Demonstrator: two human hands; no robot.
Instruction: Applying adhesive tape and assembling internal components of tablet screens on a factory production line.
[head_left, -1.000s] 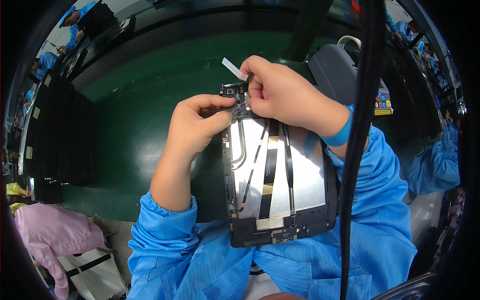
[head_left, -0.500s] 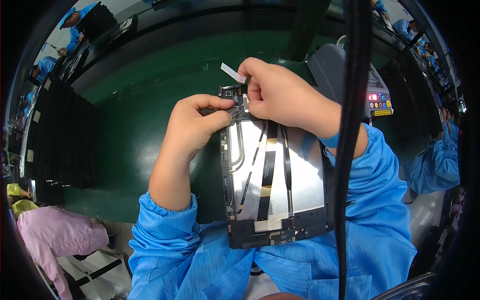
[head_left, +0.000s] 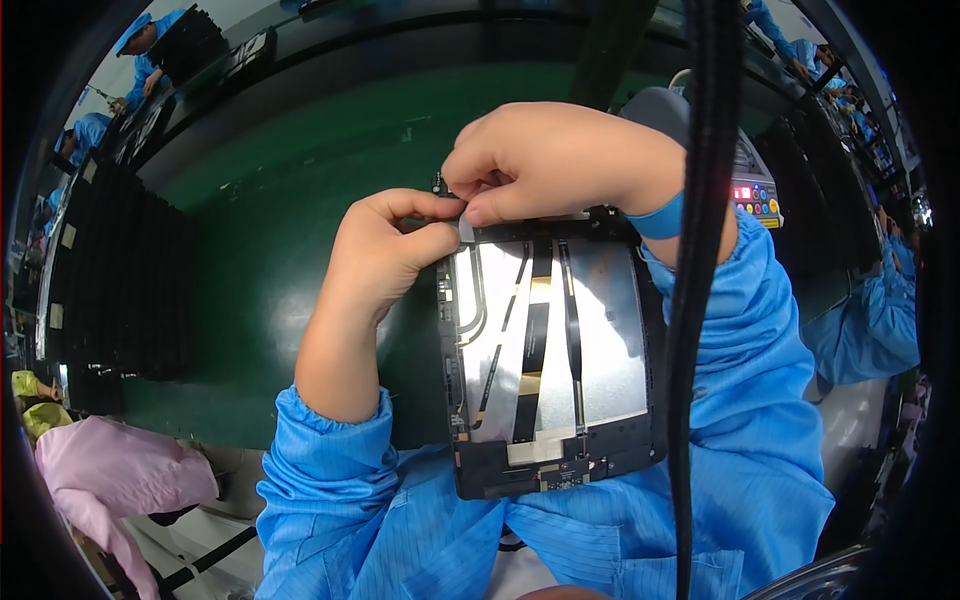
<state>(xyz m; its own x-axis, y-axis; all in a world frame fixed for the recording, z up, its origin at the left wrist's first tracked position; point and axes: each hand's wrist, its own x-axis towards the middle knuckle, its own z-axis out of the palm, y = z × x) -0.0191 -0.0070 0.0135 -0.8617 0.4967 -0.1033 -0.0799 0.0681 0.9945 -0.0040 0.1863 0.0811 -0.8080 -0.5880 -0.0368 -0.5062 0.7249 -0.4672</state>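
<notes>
An opened tablet [head_left: 610, 340] with a black frame, silver back plate and dark ribbon cables rests before me, its near end against my blue smock. My left hand [head_left: 385, 240] is closed in a pinch at the tablet's far left corner. A small pale strip [head_left: 466, 229] shows at its thumb and forefinger. My right hand [head_left: 550, 160] reaches over the far edge with fingers curled together, its thumb tip beside the strip and close to the left fingertips. Whatever lies inside the right fingers is hidden. That hand also covers much of the tablet's far end.
The tablet's far part is over a green tabletop [head_left: 270, 270]. A grey device with lit display and buttons [head_left: 757, 195] stands at the right, behind a hanging black cord [head_left: 705, 150]. Stacked black panels [head_left: 120, 280] line the left. Co-workers sit around, one in pink [head_left: 130, 465].
My right hand has moved left to meet the left fingertips and turned flatter. The white strip that stuck out from its fingers no longer shows there. My left hand stays nearly in place.
</notes>
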